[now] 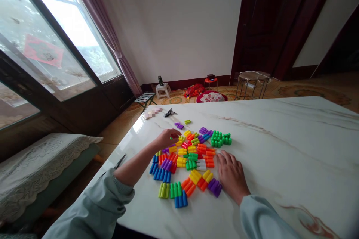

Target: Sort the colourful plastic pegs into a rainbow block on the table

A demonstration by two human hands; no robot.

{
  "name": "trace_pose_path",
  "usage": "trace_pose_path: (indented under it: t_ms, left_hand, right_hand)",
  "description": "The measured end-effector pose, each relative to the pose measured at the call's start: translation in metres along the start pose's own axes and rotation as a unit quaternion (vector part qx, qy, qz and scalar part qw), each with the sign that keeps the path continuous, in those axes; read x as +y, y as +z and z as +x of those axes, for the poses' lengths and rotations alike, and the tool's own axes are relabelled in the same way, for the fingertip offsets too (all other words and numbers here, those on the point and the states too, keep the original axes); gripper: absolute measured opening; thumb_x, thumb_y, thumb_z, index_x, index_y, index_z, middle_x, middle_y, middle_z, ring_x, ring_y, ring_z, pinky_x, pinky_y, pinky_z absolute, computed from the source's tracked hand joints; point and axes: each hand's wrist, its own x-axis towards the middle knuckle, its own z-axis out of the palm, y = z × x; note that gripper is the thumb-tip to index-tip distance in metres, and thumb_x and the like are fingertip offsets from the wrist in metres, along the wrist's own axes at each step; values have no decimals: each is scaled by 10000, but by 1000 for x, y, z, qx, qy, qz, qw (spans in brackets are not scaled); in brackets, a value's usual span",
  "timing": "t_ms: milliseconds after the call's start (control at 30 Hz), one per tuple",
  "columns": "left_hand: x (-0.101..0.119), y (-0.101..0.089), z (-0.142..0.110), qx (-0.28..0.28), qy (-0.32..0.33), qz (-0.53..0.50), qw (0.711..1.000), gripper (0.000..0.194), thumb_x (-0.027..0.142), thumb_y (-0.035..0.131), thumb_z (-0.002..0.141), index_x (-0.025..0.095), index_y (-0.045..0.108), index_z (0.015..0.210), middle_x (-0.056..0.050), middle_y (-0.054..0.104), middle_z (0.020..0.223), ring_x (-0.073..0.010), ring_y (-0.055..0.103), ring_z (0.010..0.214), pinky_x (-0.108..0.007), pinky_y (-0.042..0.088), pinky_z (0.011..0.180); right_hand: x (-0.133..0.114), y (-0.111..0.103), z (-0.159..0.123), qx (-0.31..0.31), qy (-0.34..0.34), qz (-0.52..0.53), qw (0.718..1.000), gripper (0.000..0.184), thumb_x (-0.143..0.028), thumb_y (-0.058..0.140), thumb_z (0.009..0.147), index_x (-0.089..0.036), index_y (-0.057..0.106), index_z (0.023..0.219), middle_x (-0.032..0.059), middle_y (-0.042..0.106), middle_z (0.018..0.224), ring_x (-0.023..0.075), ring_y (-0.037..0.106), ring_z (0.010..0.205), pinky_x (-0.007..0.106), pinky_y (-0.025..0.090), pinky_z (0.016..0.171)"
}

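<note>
My left hand (pixel 167 139) is over the far left part of a spread of colourful plastic blocks (pixel 182 162). Its fingers are bent and drawn together, and whatever they pinch is hidden. Small yellow-green pieces (pixel 181 139) show right beside the fingertips. Palm down on the table, my right hand (pixel 230 171) lies with fingers apart and holds nothing. Close to it are a purple block (pixel 215 187) and orange blocks (pixel 209 161). A cluster of green blocks (pixel 220 139) stands beyond the right hand. Blue blocks (pixel 162 174) lie along the left side.
The marbled white table (pixel 280 134) holds black pliers (pixel 169 112) at its far left and a dark pointed tool (pixel 120 161) beside my left forearm. Loose purple pieces (pixel 178 125) lie beyond the left hand. On the floor stand a round stool (pixel 254 76) and a white stool (pixel 163 90).
</note>
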Motion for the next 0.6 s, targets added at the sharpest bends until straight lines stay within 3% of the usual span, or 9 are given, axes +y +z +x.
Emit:
trace_pose_path:
  t_ms: [133,267,433,600]
  left_hand:
    - [-34,-9,-34,8,-153,140,978,357,244,606,726,196,653,1076,-66,679,994,-214,632,924,-294,486,794]
    - [-60,4,-54,18,-243,168,955,542,337,670,678,183,579,1189,-126,644,1083,-274,607,1004,-327,477,789]
    - [-78,23,-50,22,-272,146,951,602,430,677,697,240,539,1250,-85,665,1056,-242,597,1054,-283,454,831]
    - [-83,32,-42,56,-289,106,950,625,415,720,641,210,568,1212,-97,681,1027,-264,605,1040,-284,458,794]
  right_hand:
    - [-1,-3,1,4,-4,0,1000,362,-139,439,881,-168,552,1224,106,523,1294,251,448,1155,369,377,881]
    - [0,-2,0,7,-3,-3,1000,354,-137,431,886,-167,558,1216,110,532,1282,246,459,1138,360,374,882]
    - [1,-1,-1,8,-3,-7,1000,355,-147,438,880,-177,562,1211,106,519,1302,242,449,1155,351,366,897]
    - [0,-1,-1,-1,2,-5,1000,371,-148,422,884,-175,557,1229,106,511,1314,237,438,1164,353,360,909]
